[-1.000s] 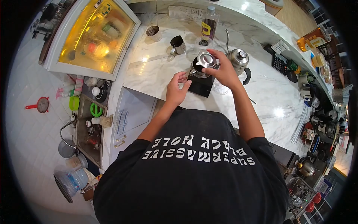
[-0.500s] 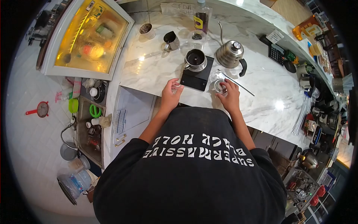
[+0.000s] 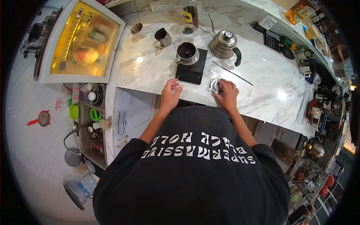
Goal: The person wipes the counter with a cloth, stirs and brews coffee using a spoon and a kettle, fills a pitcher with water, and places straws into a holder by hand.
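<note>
On the marble counter, my right hand (image 3: 227,94) has its thumb and fingers around a small metal cup (image 3: 215,86). My left hand (image 3: 171,94) rests at the counter's front edge, fingers curled loosely and apart, holding nothing. Just beyond it is a black scale (image 3: 193,72), with a dripper of dark coffee grounds (image 3: 187,53) on it. A round clear dish (image 3: 213,70) sits behind the metal cup. To its right lies a thin dark stick (image 3: 233,73). A steel gooseneck kettle (image 3: 223,45) stands further back.
A metal pitcher (image 3: 162,38) and a cup with dark contents (image 3: 138,30) stand at the back left. Behind the scale is a labelled bottle (image 3: 190,15). A calculator (image 3: 272,42) lies right of the kettle. The sink (image 3: 93,140) is at the left.
My right hand has come down from above the dripper to the counter with the metal cup, uncovering the grounds. The whole view has shifted slightly. My left hand has moved back toward the edge.
</note>
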Demonstrator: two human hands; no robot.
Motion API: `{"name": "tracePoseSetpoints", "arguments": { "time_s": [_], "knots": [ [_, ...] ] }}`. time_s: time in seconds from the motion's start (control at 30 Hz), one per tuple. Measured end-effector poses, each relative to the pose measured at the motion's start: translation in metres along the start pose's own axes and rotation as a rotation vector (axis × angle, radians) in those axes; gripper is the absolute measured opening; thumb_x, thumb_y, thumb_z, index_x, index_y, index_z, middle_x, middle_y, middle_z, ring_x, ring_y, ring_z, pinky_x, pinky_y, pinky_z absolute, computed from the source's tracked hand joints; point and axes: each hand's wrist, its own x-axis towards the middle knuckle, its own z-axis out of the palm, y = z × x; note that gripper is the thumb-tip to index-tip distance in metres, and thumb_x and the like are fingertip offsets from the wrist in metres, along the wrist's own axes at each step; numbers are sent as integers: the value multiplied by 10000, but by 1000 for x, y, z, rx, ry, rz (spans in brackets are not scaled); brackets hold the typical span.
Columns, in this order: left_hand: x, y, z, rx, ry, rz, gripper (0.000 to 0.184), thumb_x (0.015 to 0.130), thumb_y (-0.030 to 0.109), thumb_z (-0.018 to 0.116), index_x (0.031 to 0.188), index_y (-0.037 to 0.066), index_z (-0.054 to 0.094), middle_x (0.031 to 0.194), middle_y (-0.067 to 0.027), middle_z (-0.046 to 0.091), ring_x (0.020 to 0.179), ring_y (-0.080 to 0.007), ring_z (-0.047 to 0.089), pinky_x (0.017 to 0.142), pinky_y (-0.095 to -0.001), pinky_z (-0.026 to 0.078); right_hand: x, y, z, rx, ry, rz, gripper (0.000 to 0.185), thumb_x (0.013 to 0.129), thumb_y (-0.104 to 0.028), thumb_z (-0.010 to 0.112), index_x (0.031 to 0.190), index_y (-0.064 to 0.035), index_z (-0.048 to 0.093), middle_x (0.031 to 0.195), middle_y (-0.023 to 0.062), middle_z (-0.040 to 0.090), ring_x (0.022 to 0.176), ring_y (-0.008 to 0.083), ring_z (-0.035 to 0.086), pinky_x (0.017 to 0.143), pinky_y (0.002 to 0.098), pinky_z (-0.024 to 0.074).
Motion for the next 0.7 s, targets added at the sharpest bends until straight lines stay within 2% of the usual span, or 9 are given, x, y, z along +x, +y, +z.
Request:
{"name": "tracePoseSetpoints", "arguments": {
  "time_s": [0.2,0.53,0.63,0.7],
  "knots": [
    [-4,-8,-3,-8,1,-16,432,961,213,761,1330,32,627,1104,-100,726,944,-174,693,885,-341,543,1,-1,6,0,44,28,828,662,-349,953,1404,-195,620,1456,1,629,1375,320,503,1097,525,332],
    [5,-15,-24,-15,26,-41,423,960,229,762,1327,59,639,1116,-76,733,961,-171,693,890,-373,532,5,-6,7,-36,-20,114,926,657,-356,974,1460,-133,569,1419,60,643,1384,324,491,1115,527,328],
    [9,-15,-33,11,33,-45,416,961,230,760,1324,65,641,1120,-76,735,962,-172,695,892,-379,531,5,-17,4,-48,18,80,956,651,-378,970,1470,-119,550,1435,80,628,1373,336,500,1103,538,354],
    [10,-19,-41,12,25,-58,415,960,230,760,1322,63,642,1122,-76,736,964,-170,695,894,-380,530,4,-16,9,15,127,85,955,651,-380,974,1459,-91,556,1439,116,616,1364,353,506,1105,522,384]
  ]
}}
